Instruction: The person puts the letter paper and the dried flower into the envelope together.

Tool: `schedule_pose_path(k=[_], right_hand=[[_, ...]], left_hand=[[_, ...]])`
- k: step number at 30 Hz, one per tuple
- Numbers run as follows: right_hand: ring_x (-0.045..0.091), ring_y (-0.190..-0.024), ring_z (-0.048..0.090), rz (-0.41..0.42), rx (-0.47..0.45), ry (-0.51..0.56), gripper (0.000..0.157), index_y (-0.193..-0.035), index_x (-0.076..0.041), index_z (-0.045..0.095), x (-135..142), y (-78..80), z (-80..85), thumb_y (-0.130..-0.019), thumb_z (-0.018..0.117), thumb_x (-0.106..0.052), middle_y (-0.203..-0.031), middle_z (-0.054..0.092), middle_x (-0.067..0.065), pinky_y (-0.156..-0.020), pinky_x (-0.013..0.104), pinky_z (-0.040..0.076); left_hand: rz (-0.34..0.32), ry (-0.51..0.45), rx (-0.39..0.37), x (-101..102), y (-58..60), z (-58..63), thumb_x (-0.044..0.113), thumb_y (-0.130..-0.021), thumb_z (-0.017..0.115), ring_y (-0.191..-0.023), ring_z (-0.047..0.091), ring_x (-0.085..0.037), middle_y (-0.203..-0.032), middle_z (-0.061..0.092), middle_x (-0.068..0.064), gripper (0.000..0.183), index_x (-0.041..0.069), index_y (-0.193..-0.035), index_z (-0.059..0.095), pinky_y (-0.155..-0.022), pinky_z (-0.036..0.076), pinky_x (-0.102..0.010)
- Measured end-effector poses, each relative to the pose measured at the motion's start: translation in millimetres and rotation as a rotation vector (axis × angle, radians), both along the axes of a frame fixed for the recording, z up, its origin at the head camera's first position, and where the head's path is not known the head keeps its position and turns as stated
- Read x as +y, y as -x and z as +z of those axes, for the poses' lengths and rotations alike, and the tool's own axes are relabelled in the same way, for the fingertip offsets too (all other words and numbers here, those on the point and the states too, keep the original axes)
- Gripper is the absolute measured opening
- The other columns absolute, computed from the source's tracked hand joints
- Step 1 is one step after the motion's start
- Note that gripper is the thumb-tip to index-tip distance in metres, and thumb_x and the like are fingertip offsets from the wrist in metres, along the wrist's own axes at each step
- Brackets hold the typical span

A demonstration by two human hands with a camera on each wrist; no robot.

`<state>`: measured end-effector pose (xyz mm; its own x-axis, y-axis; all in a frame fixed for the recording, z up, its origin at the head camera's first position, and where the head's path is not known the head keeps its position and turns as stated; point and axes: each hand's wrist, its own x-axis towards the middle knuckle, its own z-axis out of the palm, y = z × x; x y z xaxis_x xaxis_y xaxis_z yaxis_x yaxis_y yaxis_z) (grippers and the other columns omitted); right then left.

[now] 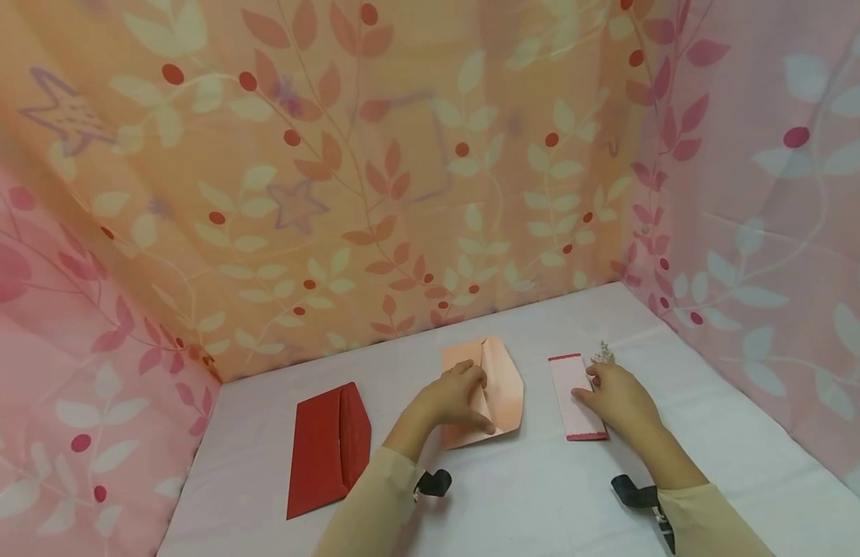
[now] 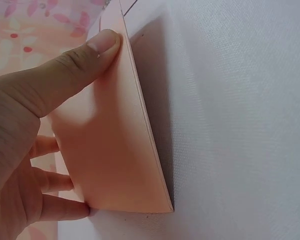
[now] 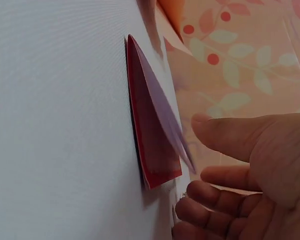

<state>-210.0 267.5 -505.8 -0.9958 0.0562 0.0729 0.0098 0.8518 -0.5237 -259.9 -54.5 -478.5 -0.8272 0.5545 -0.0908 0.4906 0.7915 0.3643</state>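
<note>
A peach envelope (image 1: 501, 387) lies on the white cloth with its flap spread to the right. My left hand (image 1: 461, 394) holds it: the thumb (image 2: 97, 50) rests on its face near one edge, and the other fingers are at its far side. To the right is a folded card (image 1: 572, 394), pale pink with red ends. Its upper leaf (image 3: 160, 102) stands partly raised from the red lower one. My right hand (image 1: 621, 394) is beside the card, thumb and fingers apart, with nothing visibly gripped. A small dried flower sprig (image 1: 602, 353) shows just beyond its fingers.
At the left a red envelope (image 1: 319, 449) lies on the white-covered table (image 1: 534, 503), near my left forearm. Patterned curtains (image 1: 402, 155) close off the back and both sides. A black wrist strap part (image 1: 633, 492) juts from the right sleeve.
</note>
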Motion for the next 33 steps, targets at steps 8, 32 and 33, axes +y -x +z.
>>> schedule_pose_path(k=[8,32,33], right_hand=[[0.036,-0.093,0.064,-0.024,-0.078,-0.048,0.065,-0.12,0.011,0.063,-1,-0.6,-2.3,-0.085,0.081,-0.04,-0.106,0.069,0.025,-0.081,0.055,0.054],[0.035,-0.091,0.067,-0.047,0.009,0.041,0.044,-0.118,0.0,0.062,-7,0.2,-6.0,-0.087,0.078,-0.026,-0.102,0.072,0.019,-0.075,0.052,0.052],[0.034,-0.089,0.067,-0.045,0.019,0.047,0.04,-0.116,-0.001,0.063,-7,0.2,-6.5,-0.088,0.078,-0.025,-0.1,0.072,0.017,-0.074,0.051,0.051]], left_hand=[[0.011,-0.057,0.034,-3,-8.0,0.2,0.062,-0.063,0.092,-0.103,0.053,-0.015,-0.121,0.05,0.009,0.069,0.028,-0.109,0.053,-0.079,0.05,-0.033],[0.053,-0.144,0.034,-15,-37.6,-2.0,0.055,-0.062,0.095,-0.108,0.052,-0.014,-0.118,0.05,0.009,0.069,0.026,-0.11,0.056,-0.089,0.051,-0.035],[0.054,-0.15,0.032,-16,-38.4,-2.6,0.054,-0.061,0.096,-0.109,0.052,-0.014,-0.117,0.05,0.009,0.069,0.026,-0.11,0.056,-0.089,0.051,-0.034]])
